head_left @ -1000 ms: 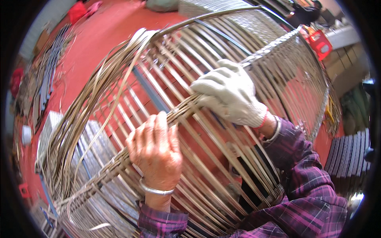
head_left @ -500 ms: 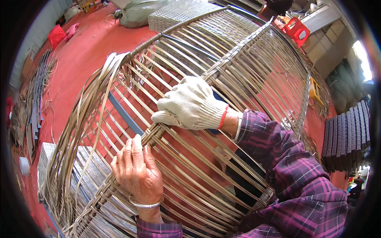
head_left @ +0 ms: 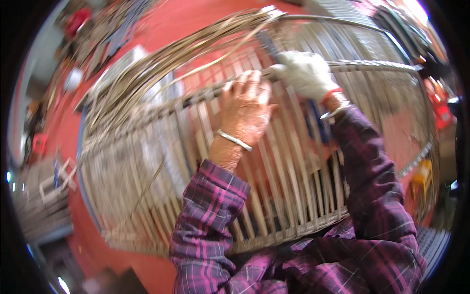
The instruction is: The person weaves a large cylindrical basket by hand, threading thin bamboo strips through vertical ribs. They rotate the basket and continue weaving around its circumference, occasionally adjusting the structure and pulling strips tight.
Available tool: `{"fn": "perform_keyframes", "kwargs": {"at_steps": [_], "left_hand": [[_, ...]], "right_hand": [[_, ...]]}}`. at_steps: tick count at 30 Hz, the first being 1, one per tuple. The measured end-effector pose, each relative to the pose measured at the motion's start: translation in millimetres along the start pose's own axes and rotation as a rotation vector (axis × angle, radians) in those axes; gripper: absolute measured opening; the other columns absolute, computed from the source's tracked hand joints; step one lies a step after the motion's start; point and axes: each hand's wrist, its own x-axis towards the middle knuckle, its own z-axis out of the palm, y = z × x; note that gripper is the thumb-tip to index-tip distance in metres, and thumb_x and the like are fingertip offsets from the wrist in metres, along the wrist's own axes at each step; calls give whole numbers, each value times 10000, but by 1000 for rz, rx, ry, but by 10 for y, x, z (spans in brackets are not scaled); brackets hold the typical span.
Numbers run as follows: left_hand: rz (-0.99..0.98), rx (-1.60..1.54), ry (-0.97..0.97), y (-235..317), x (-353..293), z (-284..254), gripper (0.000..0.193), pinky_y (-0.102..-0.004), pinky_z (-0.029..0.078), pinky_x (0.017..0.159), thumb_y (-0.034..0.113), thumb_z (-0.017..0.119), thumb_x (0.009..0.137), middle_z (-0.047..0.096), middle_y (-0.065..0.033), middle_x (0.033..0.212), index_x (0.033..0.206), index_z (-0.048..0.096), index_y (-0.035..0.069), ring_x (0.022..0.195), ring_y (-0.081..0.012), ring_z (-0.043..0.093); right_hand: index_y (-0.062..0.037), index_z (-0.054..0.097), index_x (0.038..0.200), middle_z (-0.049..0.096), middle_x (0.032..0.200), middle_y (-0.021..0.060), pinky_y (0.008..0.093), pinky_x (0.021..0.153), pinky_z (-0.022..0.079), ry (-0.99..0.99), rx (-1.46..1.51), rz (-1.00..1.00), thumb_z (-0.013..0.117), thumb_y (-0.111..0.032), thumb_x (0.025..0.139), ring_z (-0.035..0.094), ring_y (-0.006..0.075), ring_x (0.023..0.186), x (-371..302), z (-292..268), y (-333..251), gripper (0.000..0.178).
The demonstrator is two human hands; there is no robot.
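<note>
Head view: your left hand (head_left: 246,112) and gloved right hand (head_left: 307,76) half-curl over the woven band (head_left: 198,97), can't tell if gripping; probably mid-weave, next calls for snugging.

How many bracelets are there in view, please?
2: one pale bracelet on the wrist of the bare left hand, and another bracelet on the wrist of the gloved right hand. Any under the plaid sleeves would be hidden.

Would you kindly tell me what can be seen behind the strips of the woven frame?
Between the strips, red floor shows, with something dark blue near the gloved right hand, too blurred to name. Whatever lies directly behind the strips and bare left hand is covered.
</note>
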Motion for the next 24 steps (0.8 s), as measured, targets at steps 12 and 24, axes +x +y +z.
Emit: {"fn": "perform_keyframes", "kwargs": {"at_steps": [12, 24], "left_hand": [[-815, 278, -210, 612, -3206, -1665, 642, -474, 348, 1029, 364, 668, 925, 663, -145, 1141, 1414, 466, 0, 1069, -274, 608], [-858, -345, -233, 1013, -3295, -1521, 846, -384, 407, 770, 273, 810, 782, 634, -46, 790, 1397, 397, -136, 719, -237, 580]], "right_hand": [[-92, 719, 793, 688, 742, 167, 461, 688, 531, 4, 81, 214, 326, -729, 945, 687, 347, 732, -1, 317, 55, 764], [-165, 698, 1018, 695, 887, 158, 468, 799, 496, -213, -98, 297, 354, -617, 988, 669, 370, 849, 71, 409, 421, 568]]}}
